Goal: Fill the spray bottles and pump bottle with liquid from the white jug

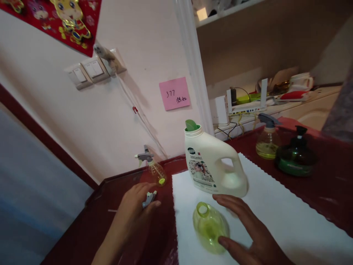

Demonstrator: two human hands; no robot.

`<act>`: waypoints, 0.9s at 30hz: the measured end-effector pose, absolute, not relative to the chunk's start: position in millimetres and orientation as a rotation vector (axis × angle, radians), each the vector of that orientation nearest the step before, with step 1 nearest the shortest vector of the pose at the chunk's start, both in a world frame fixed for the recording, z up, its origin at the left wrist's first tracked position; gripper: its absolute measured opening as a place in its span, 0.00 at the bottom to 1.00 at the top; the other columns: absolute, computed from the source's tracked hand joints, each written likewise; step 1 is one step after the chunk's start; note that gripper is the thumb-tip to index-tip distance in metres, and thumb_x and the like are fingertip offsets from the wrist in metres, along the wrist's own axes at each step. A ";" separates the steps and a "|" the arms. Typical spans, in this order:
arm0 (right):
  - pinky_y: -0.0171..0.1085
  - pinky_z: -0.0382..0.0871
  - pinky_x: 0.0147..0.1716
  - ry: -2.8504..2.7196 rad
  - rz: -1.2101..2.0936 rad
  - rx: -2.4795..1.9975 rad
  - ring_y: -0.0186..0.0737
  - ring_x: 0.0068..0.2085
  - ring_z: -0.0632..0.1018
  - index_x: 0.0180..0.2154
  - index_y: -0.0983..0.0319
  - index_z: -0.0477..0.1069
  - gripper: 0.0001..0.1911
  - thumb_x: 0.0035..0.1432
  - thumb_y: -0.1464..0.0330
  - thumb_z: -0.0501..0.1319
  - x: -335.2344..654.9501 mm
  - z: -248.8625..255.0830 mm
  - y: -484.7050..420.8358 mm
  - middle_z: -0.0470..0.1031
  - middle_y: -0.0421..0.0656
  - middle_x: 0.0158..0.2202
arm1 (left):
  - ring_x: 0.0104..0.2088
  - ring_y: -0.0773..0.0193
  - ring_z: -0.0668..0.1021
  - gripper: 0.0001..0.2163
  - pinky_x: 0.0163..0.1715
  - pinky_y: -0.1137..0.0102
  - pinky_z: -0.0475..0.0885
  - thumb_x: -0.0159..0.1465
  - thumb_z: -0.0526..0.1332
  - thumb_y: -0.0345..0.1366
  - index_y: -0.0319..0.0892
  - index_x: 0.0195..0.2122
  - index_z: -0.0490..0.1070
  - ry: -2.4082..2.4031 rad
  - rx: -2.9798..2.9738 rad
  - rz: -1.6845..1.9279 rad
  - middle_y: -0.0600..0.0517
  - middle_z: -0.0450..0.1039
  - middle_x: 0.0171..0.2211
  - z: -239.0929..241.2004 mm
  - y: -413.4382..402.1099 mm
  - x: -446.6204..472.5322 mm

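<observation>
My left hand (135, 206) is closed around a grey trigger spray head (149, 199), low over the dark red tabletop at the left. Fingers and thumb hide part of the spray head. My right hand (252, 230) is open, its thumb and fingers spread around a translucent yellow-green bottle (211, 230). The thumb tip overlaps the bottle's side; whether it touches I cannot tell. That bottle has an uncapped mouth and stands on a white sheet (278, 206). Just behind it is a large cream jug (217, 165) with a handle and a green piece in its neck.
A clear spray bottle (156, 172) stands by the wall at the left. At the right are another spray bottle (267, 143) with yellowish liquid and a dark pump bottle (295, 156). A white router (245, 106) with cables sits behind. Pink note (174, 94) on the wall.
</observation>
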State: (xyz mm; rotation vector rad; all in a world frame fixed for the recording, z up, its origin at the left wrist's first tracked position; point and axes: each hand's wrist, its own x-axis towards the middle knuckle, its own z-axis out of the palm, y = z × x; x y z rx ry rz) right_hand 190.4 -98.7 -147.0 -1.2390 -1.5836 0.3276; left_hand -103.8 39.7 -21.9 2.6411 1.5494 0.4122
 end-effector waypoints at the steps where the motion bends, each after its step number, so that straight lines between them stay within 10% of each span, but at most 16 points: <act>1: 0.45 0.64 0.65 -1.575 0.246 -1.238 0.48 0.65 0.66 0.65 0.51 0.58 0.26 0.69 0.62 0.60 196.2 -139.4 -98.2 0.62 0.42 0.66 | 0.60 0.44 0.73 0.20 0.62 0.50 0.65 0.65 0.65 0.43 0.49 0.58 0.74 1.410 2.513 0.552 0.43 0.74 0.59 -22.0 28.5 -93.0; 10: 0.55 0.60 0.64 -1.162 0.257 -1.373 0.55 0.63 0.66 0.64 0.59 0.60 0.39 0.58 0.48 0.66 259.0 -74.7 -43.9 0.62 0.49 0.65 | 0.67 0.33 0.63 0.54 0.68 0.40 0.53 0.37 0.83 0.42 0.49 0.67 0.63 0.895 1.816 0.626 0.37 0.63 0.67 -96.3 -23.1 -20.1; 16: 0.46 0.73 0.41 -1.157 0.489 -1.471 0.53 0.43 0.79 0.48 0.64 0.71 0.39 0.45 0.41 0.67 274.6 -70.8 0.4 0.78 0.50 0.43 | 0.65 0.37 0.65 0.53 0.67 0.47 0.58 0.39 0.80 0.34 0.44 0.67 0.60 0.975 1.742 0.531 0.39 0.64 0.65 -118.0 -27.0 -6.0; 20: 0.37 0.65 0.26 -1.115 0.471 -1.523 0.43 0.26 0.73 0.35 0.63 0.71 0.36 0.44 0.37 0.63 269.4 -72.6 5.3 0.72 0.43 0.24 | 0.65 0.42 0.66 0.52 0.67 0.51 0.59 0.38 0.80 0.33 0.44 0.66 0.61 1.072 1.741 0.553 0.42 0.65 0.65 -107.7 -29.3 -4.7; 27: 0.34 0.59 0.21 -1.044 0.352 -1.570 0.37 0.22 0.65 0.29 0.61 0.68 0.31 0.40 0.39 0.64 250.0 -53.0 -11.1 0.66 0.39 0.19 | 0.66 0.47 0.66 0.49 0.68 0.55 0.58 0.42 0.80 0.34 0.44 0.66 0.62 1.249 1.774 0.673 0.45 0.65 0.66 -97.5 -25.1 -9.7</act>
